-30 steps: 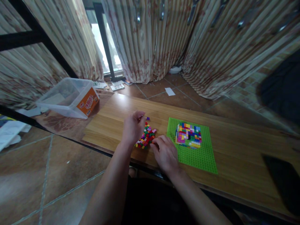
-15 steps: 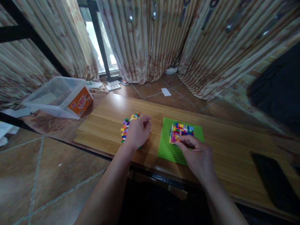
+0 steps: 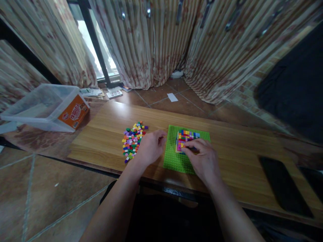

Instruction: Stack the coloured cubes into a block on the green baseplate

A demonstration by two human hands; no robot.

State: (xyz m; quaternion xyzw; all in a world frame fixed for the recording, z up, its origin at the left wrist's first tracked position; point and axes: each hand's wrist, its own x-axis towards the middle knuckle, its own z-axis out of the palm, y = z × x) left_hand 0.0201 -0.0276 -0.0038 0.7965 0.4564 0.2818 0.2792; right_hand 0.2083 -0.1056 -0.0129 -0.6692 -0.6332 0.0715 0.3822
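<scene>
A green studded baseplate [image 3: 173, 159] lies on the wooden table with a low block of multicoloured building bricks [image 3: 187, 135] built on it. My right hand [image 3: 203, 159] reaches over the plate from the front right, thumb and forefinger pinched at the near left part of the block on a small building brick, mostly covered by the fingertips. My left hand [image 3: 151, 148] hovers between the plate and a heap of loose bricks [image 3: 131, 141], its fingers curled together. Whatever is in those fingers, if anything, is hidden.
At the left stands a clear plastic bin [image 3: 45, 107] with an orange label. A black phone-like slab [image 3: 284, 185] lies toward the table's right end. Beyond the table [image 3: 101, 134] are papers [image 3: 114, 94] on the tiled floor and long curtains [image 3: 151, 50]. A dark shape fills the upper right.
My left hand has shifted right, away from the loose bricks toward the baseplate, uncovering more of the heap. My right hand stays pinched at the brick block. The view has turned slightly right.
</scene>
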